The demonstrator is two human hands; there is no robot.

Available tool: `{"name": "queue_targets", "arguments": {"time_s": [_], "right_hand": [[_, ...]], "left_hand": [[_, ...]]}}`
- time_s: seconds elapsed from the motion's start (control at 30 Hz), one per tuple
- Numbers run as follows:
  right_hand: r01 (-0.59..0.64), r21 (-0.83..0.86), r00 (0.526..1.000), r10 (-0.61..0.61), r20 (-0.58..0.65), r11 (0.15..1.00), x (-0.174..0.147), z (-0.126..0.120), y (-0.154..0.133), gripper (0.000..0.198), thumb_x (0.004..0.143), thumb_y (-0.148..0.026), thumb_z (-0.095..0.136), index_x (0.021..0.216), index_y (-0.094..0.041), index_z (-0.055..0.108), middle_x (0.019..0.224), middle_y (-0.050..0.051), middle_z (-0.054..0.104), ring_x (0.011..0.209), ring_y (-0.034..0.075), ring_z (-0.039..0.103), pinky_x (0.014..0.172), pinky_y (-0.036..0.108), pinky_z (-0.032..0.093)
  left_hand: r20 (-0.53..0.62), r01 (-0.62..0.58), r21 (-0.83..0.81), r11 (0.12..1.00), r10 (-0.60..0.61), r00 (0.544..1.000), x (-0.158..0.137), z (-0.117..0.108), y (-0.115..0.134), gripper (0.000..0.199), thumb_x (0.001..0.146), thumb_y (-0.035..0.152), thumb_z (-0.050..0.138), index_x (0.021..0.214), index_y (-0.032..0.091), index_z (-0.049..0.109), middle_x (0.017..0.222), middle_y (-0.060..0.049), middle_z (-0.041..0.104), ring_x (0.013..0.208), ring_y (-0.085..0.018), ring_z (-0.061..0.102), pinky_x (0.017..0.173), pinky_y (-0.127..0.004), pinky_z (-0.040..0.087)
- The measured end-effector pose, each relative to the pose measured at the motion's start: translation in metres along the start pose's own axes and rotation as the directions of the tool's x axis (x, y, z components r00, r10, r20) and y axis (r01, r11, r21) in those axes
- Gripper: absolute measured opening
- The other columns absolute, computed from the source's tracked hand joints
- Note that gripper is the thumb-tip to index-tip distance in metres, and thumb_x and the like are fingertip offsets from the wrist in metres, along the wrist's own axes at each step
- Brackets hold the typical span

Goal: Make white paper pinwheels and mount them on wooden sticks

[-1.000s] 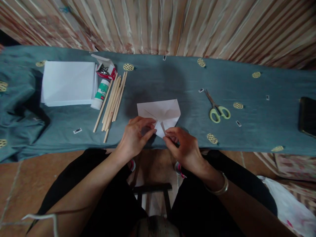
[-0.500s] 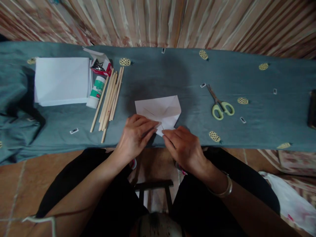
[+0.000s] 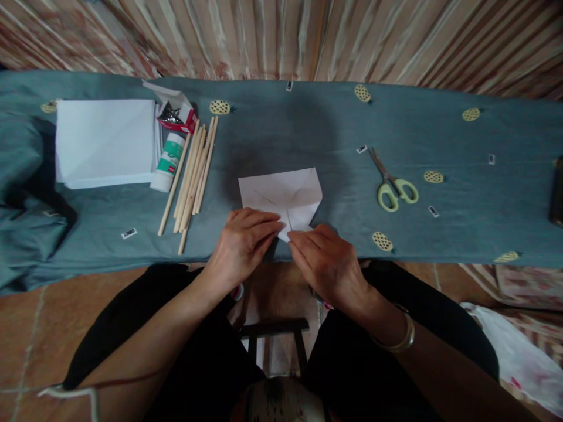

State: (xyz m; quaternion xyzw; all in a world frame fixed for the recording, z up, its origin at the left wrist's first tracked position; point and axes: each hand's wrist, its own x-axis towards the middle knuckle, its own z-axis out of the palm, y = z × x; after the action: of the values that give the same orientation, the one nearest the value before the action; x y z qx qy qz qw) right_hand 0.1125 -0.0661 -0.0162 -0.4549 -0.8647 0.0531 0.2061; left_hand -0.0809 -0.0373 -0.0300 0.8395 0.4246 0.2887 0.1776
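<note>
A partly folded sheet of white paper [image 3: 281, 187] is lying near the close edge of the teal tablecloth [image 3: 281, 126], between the person's two hands, its wide side facing away and its narrowing tip pointing toward the body. Creases are crossing its upper face, and a dark slit is showing between the flaps by the fingertips. The left hand [image 3: 241, 243] is pinching the paper's near left edge between thumb and forefinger, the other fingers lying bent close together. The right hand [image 3: 328, 258] is pinching the tip from the other side, thumb below and forefinger on top; its remaining fingers are curling under, partly hidden. A silver-coloured bracelet [image 3: 408, 339] is circling the right wrist

To the left of the paper, a loose bunch of pale wooden sticks [image 3: 193, 176] is resting on the cloth. Just beside them a white glue stick with a green label [image 3: 169, 161] is lying tilted, and above it an open red-and-white box [image 3: 189, 122] is holding small shiny metal pieces [image 3: 170, 113]. Farther left a stack of white paper [image 3: 105, 140] is sitting. On the right, well apart from the hands, green-handled scissors [image 3: 391, 187] are lying with their handles toward the person
</note>
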Motion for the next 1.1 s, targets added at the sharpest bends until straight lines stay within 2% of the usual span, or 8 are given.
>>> {"name": "queue_targets", "arguments": {"time_s": [0.47, 0.7, 1.1], "right_hand": [[-0.014, 0.018, 1.0, 0.013, 0.011, 1.0, 0.0002, 0.0007, 0.0001, 0.018, 0.094, -0.012, 0.052, 0.097, -0.009, 0.07, 0.078, 0.006, 0.071, 0.075, 0.02, 0.062, 0.07, 0.033, 0.05], [-0.01, 0.011, 1.0, 0.01, 0.01, 1.0, 0.0005, 0.0007, -0.0002, 0.019, 0.094, -0.012, 0.052, 0.095, -0.009, 0.07, 0.077, 0.006, 0.071, 0.075, 0.02, 0.06, 0.069, 0.032, 0.049], [-0.023, -0.002, 0.999, 0.023, 0.044, 1.0, 0.0005, -0.0004, -0.0007, 0.022, 0.094, -0.012, 0.048, 0.09, -0.013, 0.069, 0.075, 0.006, 0.07, 0.075, 0.019, 0.059, 0.069, 0.032, 0.048]], "left_hand": [[0.026, -0.024, 0.055, 0.998, 0.022, 0.999, 0.0002, 0.0034, 0.0022, 0.022, 0.094, 0.022, 0.055, 0.11, 0.018, 0.069, 0.112, -0.007, 0.074, 0.098, -0.022, 0.063, 0.084, -0.039, 0.047], [0.07, -0.029, 0.012, 1.0, 0.028, 0.997, -0.0021, 0.0079, -0.0005, 0.028, 0.094, 0.017, 0.052, 0.117, 0.02, 0.067, 0.117, -0.008, 0.072, 0.104, -0.023, 0.059, 0.088, -0.042, 0.048], [0.088, -0.035, 0.015, 0.999, 0.034, 0.996, -0.0007, 0.0085, 0.0002, 0.027, 0.09, 0.011, 0.053, 0.113, 0.016, 0.068, 0.123, -0.01, 0.07, 0.105, -0.025, 0.059, 0.089, -0.045, 0.048]]}}
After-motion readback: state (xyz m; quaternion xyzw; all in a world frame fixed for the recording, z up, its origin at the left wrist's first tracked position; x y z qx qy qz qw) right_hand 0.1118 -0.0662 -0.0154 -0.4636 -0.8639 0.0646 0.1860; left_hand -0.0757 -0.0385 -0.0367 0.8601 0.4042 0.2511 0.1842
